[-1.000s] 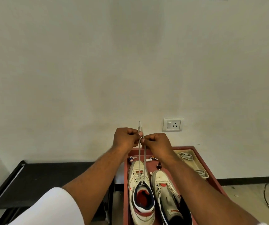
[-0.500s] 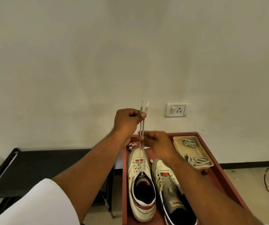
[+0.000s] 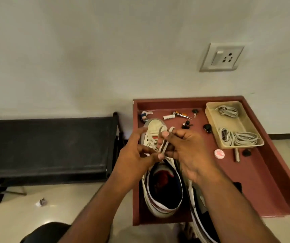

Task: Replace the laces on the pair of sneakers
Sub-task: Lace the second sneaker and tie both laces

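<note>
Two white sneakers stand side by side in a dark red tray. The left sneaker shows its toe and open collar; the right sneaker is mostly hidden under my right forearm. Both hands are low over the left sneaker's laced front. My right hand pinches the grey lace, which loops over its fingertips. My left hand has curled fingers at the same lace just above the eyelets.
A beige box with several bundled laces sits at the tray's back right. Small items, a round pink lid and black caps lie on the tray floor. A black bench stands to the left. A wall socket is above.
Both hands came down from holding the lace ends upright and taut to just above the left sneaker, where the lace now loops around the fingers. The view tilted down.
</note>
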`<action>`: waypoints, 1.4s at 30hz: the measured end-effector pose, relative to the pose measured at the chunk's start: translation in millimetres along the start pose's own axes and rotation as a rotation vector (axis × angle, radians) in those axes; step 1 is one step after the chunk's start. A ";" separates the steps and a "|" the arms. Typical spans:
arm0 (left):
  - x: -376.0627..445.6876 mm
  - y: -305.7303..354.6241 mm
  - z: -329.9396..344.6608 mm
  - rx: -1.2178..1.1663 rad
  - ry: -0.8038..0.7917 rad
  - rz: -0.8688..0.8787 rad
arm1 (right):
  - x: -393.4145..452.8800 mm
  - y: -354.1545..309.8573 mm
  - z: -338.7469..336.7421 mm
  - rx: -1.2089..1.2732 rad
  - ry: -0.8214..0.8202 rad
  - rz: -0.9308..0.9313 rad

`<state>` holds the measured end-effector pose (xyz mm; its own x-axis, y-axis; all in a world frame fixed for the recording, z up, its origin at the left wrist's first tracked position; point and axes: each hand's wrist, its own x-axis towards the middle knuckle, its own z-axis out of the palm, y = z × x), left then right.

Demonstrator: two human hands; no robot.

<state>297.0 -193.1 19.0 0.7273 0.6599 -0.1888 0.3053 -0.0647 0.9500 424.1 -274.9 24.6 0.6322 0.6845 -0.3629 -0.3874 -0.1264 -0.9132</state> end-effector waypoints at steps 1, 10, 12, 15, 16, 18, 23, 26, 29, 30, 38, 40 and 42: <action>3.8 -0.9 1.5 -0.010 0.006 0.021 | 0.2 -2.3 0.0 -0.007 -0.004 0.011; 16.8 -9.3 -8.8 0.372 -0.109 0.325 | 6.1 -17.5 -23.8 -0.597 0.225 -0.170; 20.2 -7.3 -12.6 0.484 -0.179 0.295 | 3.7 -23.1 -28.4 -0.727 0.111 -0.168; 25.6 -1.7 -19.3 0.627 -0.217 0.220 | 0.9 -28.7 -39.5 -0.855 -0.160 -0.013; 26.5 -0.8 -21.4 0.682 -0.233 0.206 | -0.5 -30.6 -44.0 -0.886 -0.233 0.034; 27.3 -1.0 -25.6 0.820 -0.256 0.187 | -2.8 -33.7 -49.6 -0.985 -0.363 0.088; 24.9 0.3 -39.3 0.347 -0.208 0.072 | 0.2 -33.5 -56.6 -1.119 -0.375 -0.072; 22.6 5.0 -34.3 -0.198 -0.285 -0.026 | 1.1 -28.2 -49.8 -0.851 -0.318 -0.123; 22.0 6.3 -20.3 -0.702 -0.234 -0.207 | -2.1 -17.6 -29.2 -0.298 -0.323 -0.032; 22.3 4.6 -16.1 -0.776 -0.201 -0.249 | -1.3 -13.1 -24.3 -0.173 -0.281 0.002; 27.6 -9.2 -0.5 -0.744 -0.072 -0.237 | 8.0 8.1 -23.8 0.141 -0.266 0.191; 29.0 -12.6 -1.0 -0.721 -0.084 -0.238 | 7.7 6.5 -25.1 0.112 -0.277 0.158; 30.3 -14.9 -3.2 -0.699 -0.128 -0.248 | 8.0 4.2 -25.3 0.086 -0.261 0.131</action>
<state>312.5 -169.8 -0.1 0.7670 0.4978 -0.4048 0.0393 0.5933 0.8041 444.5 -288.1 13.2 0.3840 0.8291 -0.4064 -0.5165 -0.1720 -0.8389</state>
